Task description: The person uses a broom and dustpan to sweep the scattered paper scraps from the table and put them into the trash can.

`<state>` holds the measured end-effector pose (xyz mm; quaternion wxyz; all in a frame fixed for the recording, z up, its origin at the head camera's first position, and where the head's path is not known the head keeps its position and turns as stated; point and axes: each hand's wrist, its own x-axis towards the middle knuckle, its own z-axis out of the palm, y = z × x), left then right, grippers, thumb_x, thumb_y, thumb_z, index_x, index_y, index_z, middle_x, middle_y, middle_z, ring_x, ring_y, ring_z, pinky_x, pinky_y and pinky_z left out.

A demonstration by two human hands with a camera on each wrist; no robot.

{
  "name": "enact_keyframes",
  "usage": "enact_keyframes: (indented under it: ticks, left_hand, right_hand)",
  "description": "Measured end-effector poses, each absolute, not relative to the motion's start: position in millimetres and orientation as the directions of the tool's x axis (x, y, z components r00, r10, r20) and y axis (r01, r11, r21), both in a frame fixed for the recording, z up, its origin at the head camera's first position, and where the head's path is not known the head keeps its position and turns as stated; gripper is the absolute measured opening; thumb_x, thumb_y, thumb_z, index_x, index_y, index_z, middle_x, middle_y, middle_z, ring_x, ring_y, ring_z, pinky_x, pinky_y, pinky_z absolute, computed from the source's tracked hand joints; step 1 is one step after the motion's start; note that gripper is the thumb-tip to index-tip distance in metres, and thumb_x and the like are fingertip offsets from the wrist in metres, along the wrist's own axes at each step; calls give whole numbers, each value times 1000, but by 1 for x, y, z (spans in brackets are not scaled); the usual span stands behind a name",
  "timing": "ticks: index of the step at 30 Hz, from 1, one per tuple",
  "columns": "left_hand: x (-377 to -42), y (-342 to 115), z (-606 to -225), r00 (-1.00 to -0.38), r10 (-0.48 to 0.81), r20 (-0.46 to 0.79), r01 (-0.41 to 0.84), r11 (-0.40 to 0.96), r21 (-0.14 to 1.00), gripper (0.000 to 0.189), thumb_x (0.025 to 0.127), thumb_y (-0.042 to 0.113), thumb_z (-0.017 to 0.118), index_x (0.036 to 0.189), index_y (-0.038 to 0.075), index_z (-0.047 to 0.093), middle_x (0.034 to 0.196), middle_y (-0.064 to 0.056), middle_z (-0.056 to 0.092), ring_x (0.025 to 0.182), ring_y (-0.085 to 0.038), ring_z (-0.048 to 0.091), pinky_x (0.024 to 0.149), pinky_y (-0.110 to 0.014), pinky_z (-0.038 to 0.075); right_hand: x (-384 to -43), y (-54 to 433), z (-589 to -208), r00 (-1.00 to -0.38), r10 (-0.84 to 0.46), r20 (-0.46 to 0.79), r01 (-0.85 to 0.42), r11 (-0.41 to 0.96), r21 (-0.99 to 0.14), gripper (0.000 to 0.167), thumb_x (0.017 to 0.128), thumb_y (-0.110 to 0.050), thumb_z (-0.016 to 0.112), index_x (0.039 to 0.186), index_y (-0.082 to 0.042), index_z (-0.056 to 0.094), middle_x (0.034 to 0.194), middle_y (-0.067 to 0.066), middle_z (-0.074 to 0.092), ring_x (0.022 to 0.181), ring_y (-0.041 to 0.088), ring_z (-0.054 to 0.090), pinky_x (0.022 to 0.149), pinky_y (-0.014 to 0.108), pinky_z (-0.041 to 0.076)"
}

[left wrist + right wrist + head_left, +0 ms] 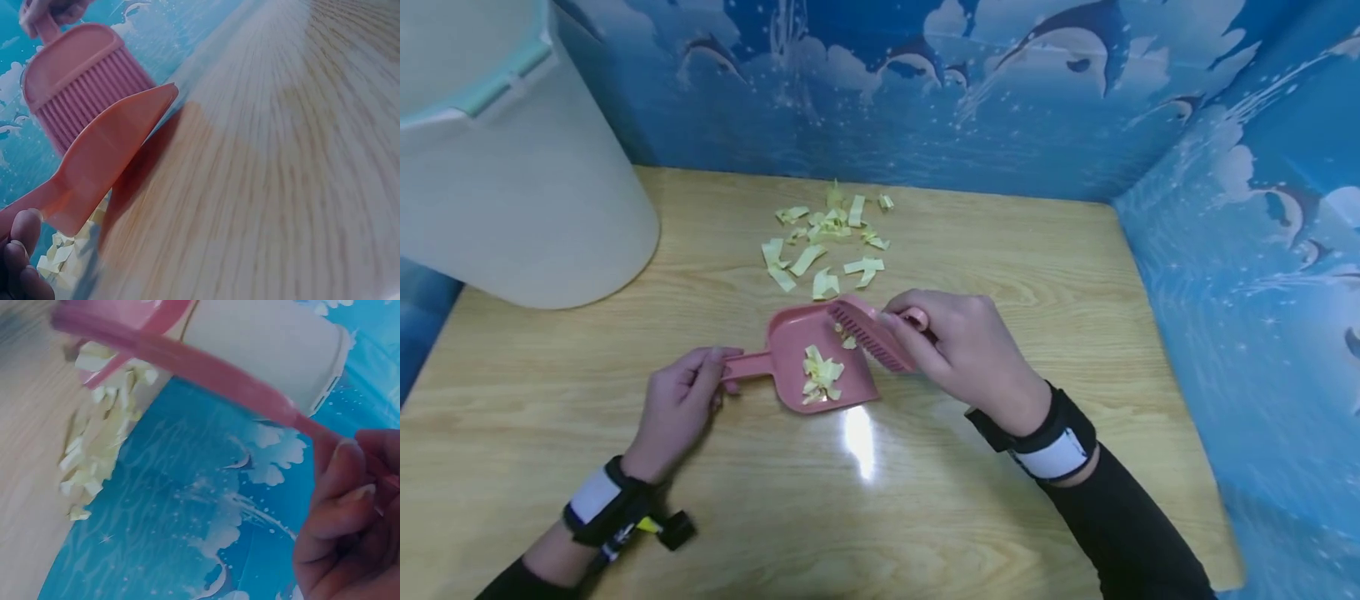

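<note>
A pink dustpan sits on the wooden table, its handle pinched by my left hand. Crumpled pale-yellow paper scraps lie in the pan. My right hand grips the handle of a small pink brush, whose bristles hang over the pan's right side. In the left wrist view the brush stands behind the wall of the dustpan. The right wrist view shows the brush edge-on, with fingers curled round its handle.
More paper scraps are scattered on the table beyond the dustpan. A large white bin with a mint rim stands at the back left. Blue dolphin-print sheeting borders the table at the back and right.
</note>
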<state>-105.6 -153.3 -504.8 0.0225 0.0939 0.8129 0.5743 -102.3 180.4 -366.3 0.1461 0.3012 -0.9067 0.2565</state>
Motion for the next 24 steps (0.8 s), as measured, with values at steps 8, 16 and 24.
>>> enact_keyframes:
  ticks: [8,16,24]
  left_hand:
    - [-105,-147,-508,-979,190,81,135,297,945,32,110,24,45,118,6,71,77,-6,69,53,-18,54,45,-25,42]
    - [-105,-147,-507,-982,177,70,126,330,936,33,110,26,45,118,7,70,75,-7,67,53,-17,53,45,-25,41]
    - [-101,-146,-506,-983,176,53,107,311,944,34,111,27,44,118,7,70,77,-6,69,54,-20,55,45,-26,43]
  right_hand:
    - [-108,186,-363,-784,-410,466,-595,710,-377,21,102,-20,59,97,-5,73,71,1,61,49,5,36,45,24,30]
    - [-118,192,-381,-832,-395,390,-497,843,-207,27,106,-23,52,97,-5,71,73,3,66,56,14,59,54,34,52]
    - [-106,169,-378,-776,-507,375,-626,692,-359,24,105,-24,55,98,-8,71,74,-4,61,58,5,48,53,23,42]
